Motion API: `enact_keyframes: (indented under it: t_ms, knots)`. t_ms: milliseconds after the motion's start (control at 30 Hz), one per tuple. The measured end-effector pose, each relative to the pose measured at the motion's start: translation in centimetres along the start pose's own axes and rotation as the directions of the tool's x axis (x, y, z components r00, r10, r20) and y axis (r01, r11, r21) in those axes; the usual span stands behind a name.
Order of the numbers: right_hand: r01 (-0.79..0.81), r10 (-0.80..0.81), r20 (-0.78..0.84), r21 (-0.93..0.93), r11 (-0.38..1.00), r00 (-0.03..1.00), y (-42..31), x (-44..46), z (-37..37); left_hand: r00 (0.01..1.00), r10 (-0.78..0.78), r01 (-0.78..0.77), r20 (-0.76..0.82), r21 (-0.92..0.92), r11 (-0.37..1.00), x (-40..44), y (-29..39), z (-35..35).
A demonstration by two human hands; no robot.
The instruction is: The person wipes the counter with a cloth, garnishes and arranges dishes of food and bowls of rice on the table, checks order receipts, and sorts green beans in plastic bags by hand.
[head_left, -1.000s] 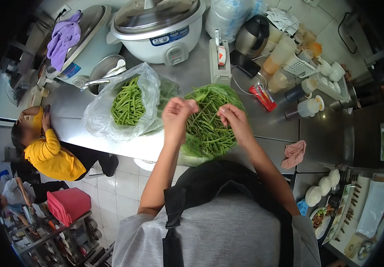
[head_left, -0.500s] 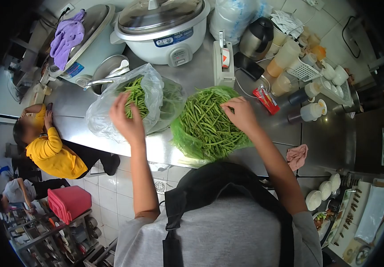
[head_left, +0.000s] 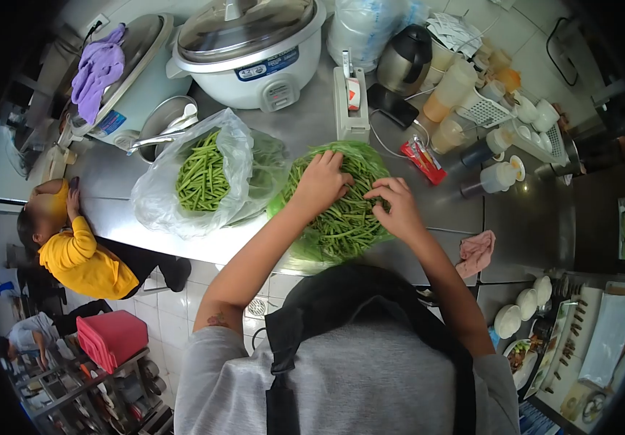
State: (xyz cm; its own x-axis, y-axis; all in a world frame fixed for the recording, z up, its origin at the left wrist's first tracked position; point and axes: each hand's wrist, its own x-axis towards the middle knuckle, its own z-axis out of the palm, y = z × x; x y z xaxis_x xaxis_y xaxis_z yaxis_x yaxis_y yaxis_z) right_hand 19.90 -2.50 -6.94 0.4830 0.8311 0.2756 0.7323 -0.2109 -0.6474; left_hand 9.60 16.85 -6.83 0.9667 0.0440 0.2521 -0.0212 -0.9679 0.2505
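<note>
Long green beans (head_left: pixel 341 228) fill an open green plastic bag (head_left: pixel 312 255) on the steel counter (head_left: pixel 439 206). My left hand (head_left: pixel 323 181) rests on the upper part of these beans, its fingers bent down among them; whether it grips any is hidden. On the right side of the same pile is my right hand (head_left: pixel 397 206), fingers spread and curved, fingertips touching the beans. To the left, a clear plastic bag (head_left: pixel 156 199) stands open with shorter cut green beans (head_left: pixel 204 174) inside. Neither hand is at that bag.
Behind the bags stand a rice cooker (head_left: pixel 247 65), a metal bowl (head_left: pixel 171 119) and a tape dispenser (head_left: pixel 352 109). Sauce bottles (head_left: pixel 497 177), a red packet (head_left: pixel 423 161) and a pink cloth (head_left: pixel 476 254) lie rightward. A person in yellow (head_left: pixel 84 254) is at the left counter edge.
My left hand has moved from over the clear bag, rightward onto the beans in the green bag. My right hand has stayed near the pile's right side, and its fingers have spread.
</note>
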Motion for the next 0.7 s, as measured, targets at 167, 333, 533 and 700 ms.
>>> enact_keyframes:
  t_ms: [167,333,533,700]
  knots:
    - [-0.002,0.001,-0.055,-0.021,1.0,0.999,1.0,0.3,-0.1,0.987,0.16,-0.16,-0.013,0.053,0.986,1.3,-0.1,-0.6]
    - [0.016,-0.013,0.035,-0.065,0.998,0.999,0.5,1.3,-0.5,0.984,0.179,-0.178,-0.014,0.032,0.983,2.3,-0.1,-1.1]
    - [-0.103,0.099,0.039,0.091,0.991,0.994,0.2,2.2,-0.4,0.998,0.021,-0.023,-0.055,-0.046,0.999,1.6,0.4,-3.3]
    - [-0.341,0.442,0.118,0.816,0.467,0.889,-0.7,2.6,1.5,0.959,-0.281,0.212,-0.033,-0.571,0.793,0.2,1.1,-3.3]
